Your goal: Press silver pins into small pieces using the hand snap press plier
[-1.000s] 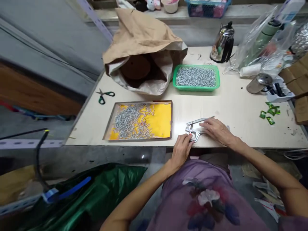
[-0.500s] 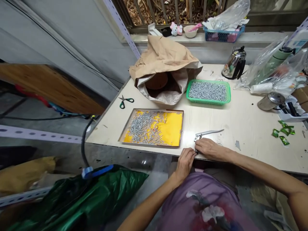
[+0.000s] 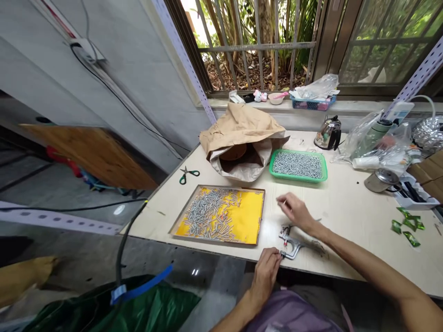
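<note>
A silver metal hand tool (image 3: pixel 293 249) with a C-shaped jaw and long handles lies at the table's front edge. My left hand (image 3: pixel 266 272) pinches the dark end of its jaw. Raised over the table beyond the tool is my right hand (image 3: pixel 296 212), thumb and fingers drawn together; anything between the fingertips is too small to make out. Its forearm covers part of the handles. To the left, a shallow tray (image 3: pixel 261 228) with a yellow bottom holds many small silver screw-like metal pieces (image 3: pixel 209 214). A green plastic basket (image 3: pixel 324 173) behind is filled with similar pieces (image 3: pixel 297 165).
A large open paper sack (image 3: pixel 242 124) stands behind the tray. Green-handled scissors (image 3: pixel 188 174) lie left of it. A kettle (image 3: pixel 327 133), a metal cup (image 3: pixel 381 180) and green wrappers (image 3: pixel 410 223) are at the right. A black hose (image 3: pixel 122 230) rises beside the table's left edge.
My right hand has come off the tool and moved up and away over the table. My left hand stays at the tool's end. The view has tilted upward, showing more window.
</note>
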`<action>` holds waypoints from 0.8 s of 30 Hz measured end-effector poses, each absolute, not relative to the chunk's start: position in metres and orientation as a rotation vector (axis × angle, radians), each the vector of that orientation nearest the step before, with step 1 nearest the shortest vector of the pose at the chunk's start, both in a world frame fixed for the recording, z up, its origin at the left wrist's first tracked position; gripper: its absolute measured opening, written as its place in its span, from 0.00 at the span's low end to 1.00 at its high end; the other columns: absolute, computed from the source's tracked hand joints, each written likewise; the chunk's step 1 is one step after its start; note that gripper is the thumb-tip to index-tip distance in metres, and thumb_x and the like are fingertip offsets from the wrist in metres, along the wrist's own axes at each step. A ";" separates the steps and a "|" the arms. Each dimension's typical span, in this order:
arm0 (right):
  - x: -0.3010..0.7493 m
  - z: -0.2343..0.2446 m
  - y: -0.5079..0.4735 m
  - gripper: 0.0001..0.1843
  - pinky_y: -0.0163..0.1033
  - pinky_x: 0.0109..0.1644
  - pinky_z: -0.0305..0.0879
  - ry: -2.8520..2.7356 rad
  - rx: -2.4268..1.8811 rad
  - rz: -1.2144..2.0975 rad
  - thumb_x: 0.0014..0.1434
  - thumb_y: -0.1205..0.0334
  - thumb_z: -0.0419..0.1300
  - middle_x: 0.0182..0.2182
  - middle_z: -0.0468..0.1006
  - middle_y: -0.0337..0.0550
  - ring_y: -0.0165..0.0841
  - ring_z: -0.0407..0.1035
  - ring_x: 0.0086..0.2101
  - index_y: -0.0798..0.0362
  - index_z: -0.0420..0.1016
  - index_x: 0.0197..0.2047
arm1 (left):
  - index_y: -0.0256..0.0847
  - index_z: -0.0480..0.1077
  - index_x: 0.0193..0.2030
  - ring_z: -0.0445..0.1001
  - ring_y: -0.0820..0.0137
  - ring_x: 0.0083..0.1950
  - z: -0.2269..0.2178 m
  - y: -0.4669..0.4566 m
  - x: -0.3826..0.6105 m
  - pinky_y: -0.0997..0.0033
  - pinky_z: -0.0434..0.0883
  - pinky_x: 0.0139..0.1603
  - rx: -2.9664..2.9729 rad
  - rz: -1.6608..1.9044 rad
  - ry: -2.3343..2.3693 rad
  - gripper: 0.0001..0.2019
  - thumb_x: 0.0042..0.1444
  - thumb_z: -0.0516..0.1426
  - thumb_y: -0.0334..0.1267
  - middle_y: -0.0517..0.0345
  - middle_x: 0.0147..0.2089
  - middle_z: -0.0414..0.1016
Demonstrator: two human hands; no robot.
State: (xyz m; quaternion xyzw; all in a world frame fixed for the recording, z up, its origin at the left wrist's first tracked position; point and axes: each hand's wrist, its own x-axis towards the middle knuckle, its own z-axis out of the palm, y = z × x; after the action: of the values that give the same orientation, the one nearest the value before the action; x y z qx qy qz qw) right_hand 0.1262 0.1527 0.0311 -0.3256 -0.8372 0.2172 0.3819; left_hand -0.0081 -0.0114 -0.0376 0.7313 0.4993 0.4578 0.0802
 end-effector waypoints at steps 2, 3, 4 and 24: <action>0.119 0.049 0.194 0.09 0.40 0.40 0.69 -2.057 -0.982 0.461 0.66 0.60 0.51 0.37 0.76 0.44 0.34 0.71 0.36 0.51 0.72 0.42 | 0.38 0.70 0.38 0.75 0.71 0.38 -0.038 -0.011 -0.008 0.75 0.75 0.38 2.175 1.374 1.488 0.09 0.67 0.50 0.29 0.53 0.36 0.75; 0.115 0.057 0.217 0.09 0.41 0.42 0.69 -2.040 -1.073 0.409 0.65 0.61 0.52 0.37 0.77 0.44 0.35 0.71 0.37 0.51 0.73 0.41 | 0.38 0.70 0.38 0.75 0.71 0.38 -0.039 -0.011 -0.008 0.75 0.75 0.38 2.170 1.377 1.487 0.09 0.67 0.50 0.29 0.53 0.37 0.75; 0.112 0.063 0.238 0.10 0.42 0.43 0.69 -2.037 -1.159 0.370 0.65 0.62 0.51 0.37 0.77 0.44 0.35 0.71 0.37 0.51 0.73 0.41 | 0.38 0.70 0.38 0.75 0.71 0.38 -0.039 -0.011 -0.008 0.75 0.75 0.38 2.166 1.379 1.487 0.09 0.67 0.50 0.29 0.53 0.37 0.75; 0.126 0.026 0.316 0.41 0.57 0.71 0.32 -2.614 -1.729 0.153 0.67 0.40 0.31 0.71 0.46 0.51 0.45 0.34 0.70 0.60 0.46 0.73 | 0.38 0.71 0.39 0.76 0.70 0.38 -0.053 -0.014 -0.006 0.74 0.75 0.38 2.096 1.424 1.475 0.10 0.65 0.49 0.26 0.51 0.36 0.75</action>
State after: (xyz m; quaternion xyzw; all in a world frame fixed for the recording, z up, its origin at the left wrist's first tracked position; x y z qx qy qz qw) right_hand 0.1262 0.3157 0.0257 -0.5510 -0.8331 0.0487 0.0020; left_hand -0.0058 -0.0140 -0.0534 0.7109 0.5003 0.4831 0.1046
